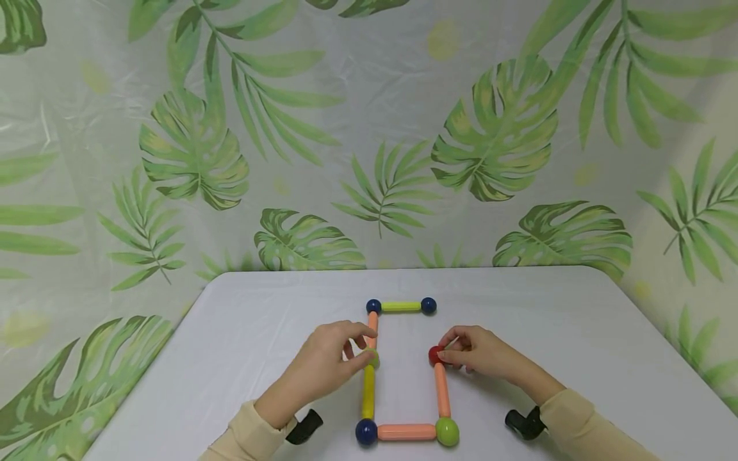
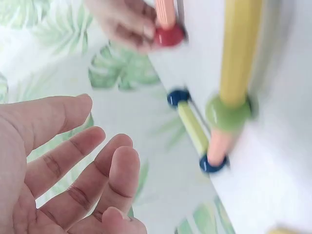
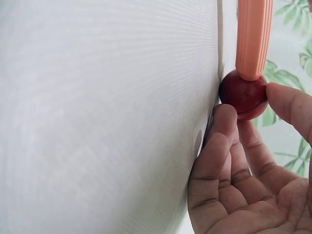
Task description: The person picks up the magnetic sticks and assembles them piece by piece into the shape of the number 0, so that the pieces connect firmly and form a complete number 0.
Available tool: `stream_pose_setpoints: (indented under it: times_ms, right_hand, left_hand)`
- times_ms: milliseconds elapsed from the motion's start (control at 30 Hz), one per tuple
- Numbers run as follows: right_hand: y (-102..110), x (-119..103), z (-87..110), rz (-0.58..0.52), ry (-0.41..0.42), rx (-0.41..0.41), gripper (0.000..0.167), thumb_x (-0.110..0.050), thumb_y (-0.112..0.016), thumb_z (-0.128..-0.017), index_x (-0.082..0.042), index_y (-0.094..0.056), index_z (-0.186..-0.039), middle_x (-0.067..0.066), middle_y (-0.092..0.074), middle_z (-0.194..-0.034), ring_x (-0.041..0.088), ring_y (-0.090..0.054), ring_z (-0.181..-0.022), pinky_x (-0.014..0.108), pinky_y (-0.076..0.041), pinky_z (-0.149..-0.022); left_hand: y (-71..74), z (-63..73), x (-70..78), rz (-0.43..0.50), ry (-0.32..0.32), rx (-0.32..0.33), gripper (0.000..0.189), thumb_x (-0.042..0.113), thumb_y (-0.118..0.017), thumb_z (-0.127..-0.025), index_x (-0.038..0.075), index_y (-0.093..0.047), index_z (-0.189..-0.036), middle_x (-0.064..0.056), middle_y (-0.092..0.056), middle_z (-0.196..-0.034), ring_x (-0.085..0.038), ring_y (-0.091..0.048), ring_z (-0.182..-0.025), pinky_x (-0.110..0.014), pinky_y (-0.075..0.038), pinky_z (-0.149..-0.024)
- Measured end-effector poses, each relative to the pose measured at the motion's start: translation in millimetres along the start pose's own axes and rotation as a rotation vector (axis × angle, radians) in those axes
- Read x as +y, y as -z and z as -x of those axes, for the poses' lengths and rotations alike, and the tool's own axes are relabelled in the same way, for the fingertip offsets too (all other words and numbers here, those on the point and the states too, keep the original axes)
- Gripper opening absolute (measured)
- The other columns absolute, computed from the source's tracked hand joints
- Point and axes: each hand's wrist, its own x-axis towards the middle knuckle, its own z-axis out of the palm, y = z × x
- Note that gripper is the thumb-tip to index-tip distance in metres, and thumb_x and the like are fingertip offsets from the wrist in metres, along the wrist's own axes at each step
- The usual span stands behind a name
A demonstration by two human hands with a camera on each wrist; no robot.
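My right hand [image 1: 481, 351] pinches a red ball [image 3: 243, 95] between thumb and fingers. The ball sits at the far end of an orange ribbed rod [image 1: 442, 390], whose near end meets a green ball [image 1: 447, 432]. My left hand [image 1: 325, 358] holds nothing, its fingers loosely bent and apart in the left wrist view. In the head view it partly covers another green ball [image 2: 226, 113], which joins a yellow rod [image 1: 368, 392] to a short orange rod [image 1: 373, 323].
An orange rod [image 1: 406, 432] links a dark blue ball [image 1: 366, 432] to the near green ball. At the far side, a lime rod [image 1: 401, 307] runs between two dark blue balls [image 1: 428, 305]. Everything lies on a white table [image 1: 259, 301] before a leaf-patterned sheet [image 1: 392, 96].
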Motion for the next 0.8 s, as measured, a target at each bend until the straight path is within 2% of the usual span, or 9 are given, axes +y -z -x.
stream_pose_setpoints:
  times_ms: [133, 300, 433, 633, 800]
  right_hand:
    - [-2.1, 0.0, 3.2, 0.009, -0.025, 0.033, 0.029, -0.026, -0.077, -0.1, -0.004, -0.069, -0.117, 0.004, -0.071, -0.087, 0.017, -0.059, -0.073, 0.025, -0.047, -0.059]
    - [-7.1, -2.7, 8.9, 0.055, -0.103, 0.114, 0.029, -0.032, -0.079, -0.098, -0.008, -0.071, -0.112, 0.002, -0.069, -0.081, 0.014, -0.057, -0.066, 0.025, -0.046, -0.058]
    - [-11.4, -5.9, 14.6, 0.09, -0.127, 0.161, 0.028, -0.034, -0.08, -0.097, -0.009, -0.072, -0.105, 0.0, -0.067, -0.075, 0.013, -0.057, -0.063, 0.025, -0.045, -0.057]
    - [-16.1, -10.8, 20.2, 0.109, -0.115, 0.18, 0.032, -0.039, -0.081, -0.095, -0.008, -0.072, -0.099, 0.0, -0.066, -0.069, 0.013, -0.055, -0.061, 0.025, -0.042, -0.055]
    - [-18.1, -11.9, 21.6, 0.12, -0.126, 0.186, 0.03, -0.037, -0.081, -0.096, -0.009, -0.072, -0.096, -0.001, -0.065, -0.067, 0.013, -0.054, -0.061, 0.026, -0.041, -0.056]
  left_hand:
    - [14.3, -3.2, -19.1, -0.052, 0.077, 0.057, 0.023, 0.018, -0.083, -0.095, 0.016, -0.079, -0.118, 0.004, -0.075, -0.094, -0.003, -0.057, -0.073, -0.022, -0.049, -0.063]
    - [33.4, -8.2, -49.2, -0.072, 0.205, 0.082, 0.023, 0.02, -0.082, -0.096, 0.018, -0.079, -0.119, 0.004, -0.075, -0.094, -0.007, -0.058, -0.073, -0.025, -0.049, -0.066]
    - [49.7, -8.3, -75.0, -0.078, 0.285, 0.09, 0.022, 0.021, -0.079, -0.098, 0.016, -0.078, -0.12, 0.001, -0.076, -0.096, -0.013, -0.062, -0.078, -0.031, -0.051, -0.07]
    - [57.6, -4.0, -102.4, -0.035, 0.402, 0.025, 0.025, 0.025, -0.077, -0.099, 0.012, -0.077, -0.12, -0.003, -0.075, -0.099, -0.019, -0.067, -0.087, -0.033, -0.054, -0.071]
    - [52.9, -6.1, -116.9, -0.011, 0.446, -0.066, 0.03, 0.031, -0.08, -0.097, 0.01, -0.078, -0.119, -0.005, -0.074, -0.098, -0.02, -0.064, -0.085, -0.033, -0.052, -0.071]
